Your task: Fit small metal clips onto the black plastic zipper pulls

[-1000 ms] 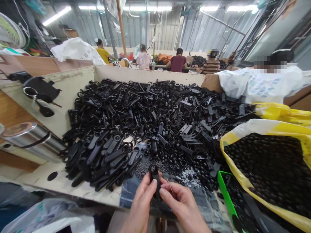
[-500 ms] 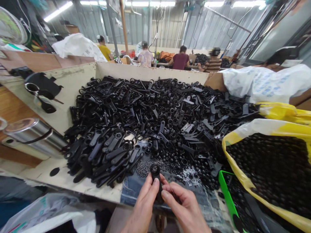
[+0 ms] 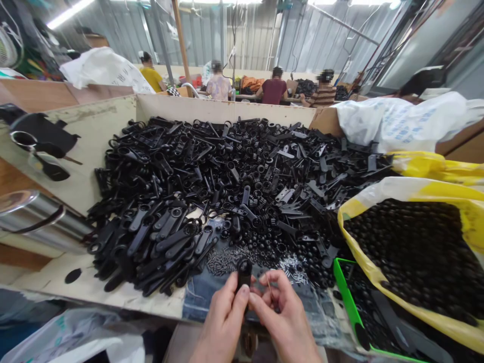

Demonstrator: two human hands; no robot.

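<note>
Corrugated metal walling [image 3: 253, 45] backed one tabletop [image 3: 164, 305] under one heap of black parts [image 3: 227, 166]. Four people [image 3: 274, 92] were beyond. One yellow bag [image 3: 474, 222] and one green tray [image 3: 346, 291] stood at right. Near the tabletop's front edge, the left hand [image 3: 225, 317] wrapped its fingers [image 3: 229, 288] around one upright black handle [image 3: 244, 269]; the right hand [image 3: 283, 310], half-curled beside it, pinched one thin rod [image 3: 269, 285].

Bright tube lights [image 3: 71, 13] glare overhead, while wide-angle distortion stretches the blurry edges.

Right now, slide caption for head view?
Left hand grips a black part, right hand a thin rod, before heaped black pieces.
</note>
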